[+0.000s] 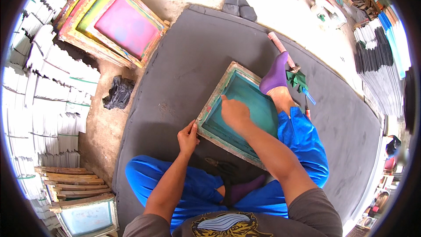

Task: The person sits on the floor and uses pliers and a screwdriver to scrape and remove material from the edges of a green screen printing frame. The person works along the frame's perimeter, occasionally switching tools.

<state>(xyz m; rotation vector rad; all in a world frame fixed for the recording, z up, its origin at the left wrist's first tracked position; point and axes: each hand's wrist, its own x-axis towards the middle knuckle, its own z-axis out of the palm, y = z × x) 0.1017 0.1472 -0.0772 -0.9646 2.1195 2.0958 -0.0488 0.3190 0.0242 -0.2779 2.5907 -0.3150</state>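
Note:
A wooden screen-printing frame (210,101) with teal mesh lies tilted across the dark mat in front of me. My left hand (188,138) pinches its left corner between thumb and fingers. Over the mesh, my right hand (235,113) has its index finger extended to the inner left edge of the frame. Its other fingers are curled, and whatever they may hold is hidden. My foot in a purple sock (275,73) rests against the frame's far right side. Pliers (221,165) lie in shadow between the frame and my folded leg.
Beyond my foot lie a pink-handled tool (280,48), green scraps (297,80) and a blue strip (309,97). More printing frames (127,26) lean at the far left, others (87,215) at the near left. Paper stacks (57,87) and a black plastic bag (118,92) flank the mat (175,61).

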